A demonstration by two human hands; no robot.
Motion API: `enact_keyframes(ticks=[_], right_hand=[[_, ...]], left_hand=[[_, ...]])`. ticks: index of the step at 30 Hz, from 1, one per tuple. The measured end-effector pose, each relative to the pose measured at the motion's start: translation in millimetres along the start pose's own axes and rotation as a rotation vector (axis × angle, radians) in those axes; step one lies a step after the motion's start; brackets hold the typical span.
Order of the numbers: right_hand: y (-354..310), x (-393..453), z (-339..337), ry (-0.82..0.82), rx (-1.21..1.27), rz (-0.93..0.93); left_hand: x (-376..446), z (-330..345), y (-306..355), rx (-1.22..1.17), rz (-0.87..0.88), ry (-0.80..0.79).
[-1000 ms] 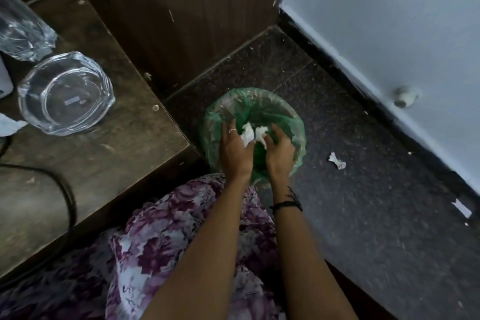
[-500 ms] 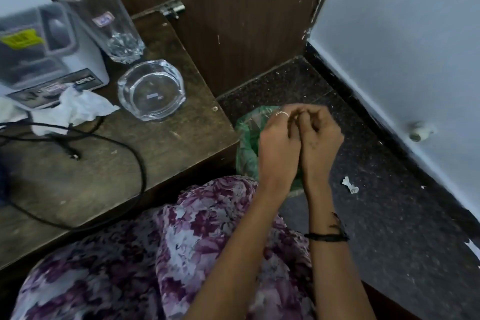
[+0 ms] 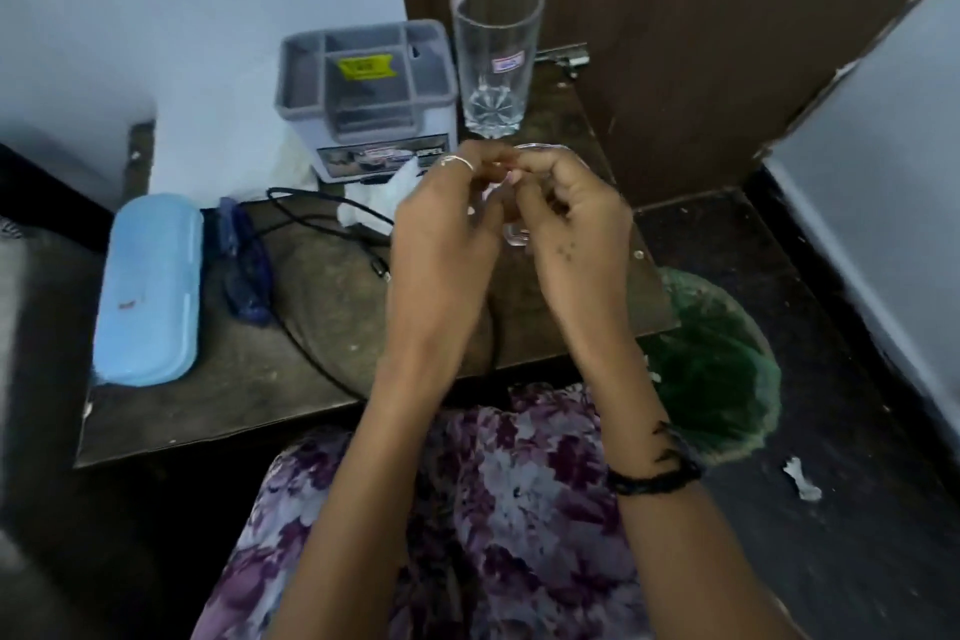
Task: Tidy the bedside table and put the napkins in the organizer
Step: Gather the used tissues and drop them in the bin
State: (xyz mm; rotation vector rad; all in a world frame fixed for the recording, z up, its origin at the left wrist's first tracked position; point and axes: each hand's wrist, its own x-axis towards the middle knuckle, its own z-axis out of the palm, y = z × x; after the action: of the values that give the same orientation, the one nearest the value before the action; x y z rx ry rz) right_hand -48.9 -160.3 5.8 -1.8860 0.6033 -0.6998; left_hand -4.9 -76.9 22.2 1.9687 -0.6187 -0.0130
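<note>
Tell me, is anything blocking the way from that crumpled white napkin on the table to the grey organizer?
Nothing visible does. The napkin lies against the front of the organizer, whose top compartments are open. A black cable runs beside the napkin, not between them.

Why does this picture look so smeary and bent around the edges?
Head view: the wide lens bows the wall edges; the left border and the hands, left hand and right hand, are motion-blurred; the tall glass and grey organizer stay fairly sharp; lighting is dim and soft, without glare.
</note>
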Motion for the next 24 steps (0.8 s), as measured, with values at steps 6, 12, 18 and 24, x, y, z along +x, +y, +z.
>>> enact_keyframes(ticks=[6,12,18,24], right_hand=[[-1.2,15.5,43.3,-0.184,-0.368,-0.051],[5.5,23.7,74.7,-0.240,-0.608,0.002],[8.9,12.6,80.4,-0.246,-0.658,-0.047],[1.8,8.1,55.3,-0.122,-0.347,0.084]], left_hand=[[2.9,-30.4,-55.4,0.470,-0.081,0.186],[13.6,-36.9,-77.6,0.567,-0.163,0.126],[10.6,-36.7,-84.4,0.627,-0.249,0.083],[11.1,-39.7,-90.2,0.597,-0.267,0.136]])
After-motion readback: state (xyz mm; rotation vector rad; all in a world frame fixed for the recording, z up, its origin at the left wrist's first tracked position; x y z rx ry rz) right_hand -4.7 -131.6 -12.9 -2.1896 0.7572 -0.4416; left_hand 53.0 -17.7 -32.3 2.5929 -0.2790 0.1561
